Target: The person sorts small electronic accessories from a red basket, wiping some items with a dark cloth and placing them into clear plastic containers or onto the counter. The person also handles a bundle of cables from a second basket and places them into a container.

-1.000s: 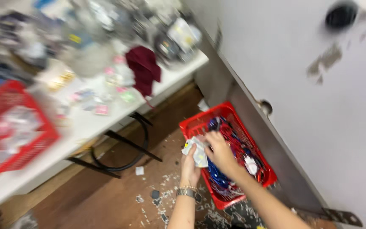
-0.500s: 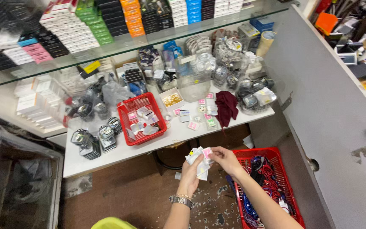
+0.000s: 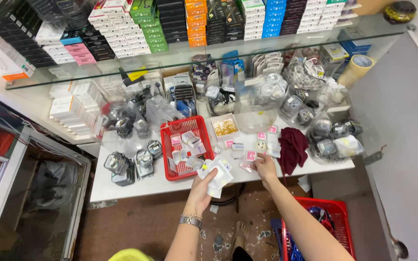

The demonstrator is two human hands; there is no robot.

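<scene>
At the bottom edge of the frame, right of centre, a red basket (image 3: 340, 218) of blue cables is seen on the floor beside the right forearm. A watch (image 3: 190, 221) is worn on the left wrist, low in the centre.

Just above it, the left hand (image 3: 203, 187) is raised at the table's front edge, its fingers curled and pinched around a bundle of white packets (image 3: 217, 173), which is held at centre frame, over the table edge. To the right, the right hand (image 3: 267, 169) is laid on the white table (image 3: 136, 186), fingers bent and pressed together on small pink-and-white packets (image 3: 253, 155) lying there; whether one is pinched cannot be told.

A dark red cloth (image 3: 292, 147) lies just right of that hand. Left of the bundle, a red tray (image 3: 186, 147) with more small packets is set on the table. Bagged gadgets (image 3: 130, 162) are placed at the table's left, and more bags at its right.

Farther up, a glass shelf (image 3: 209, 60) is spanned across the frame, and coloured boxes (image 3: 194, 21) are stacked along the top.
</scene>
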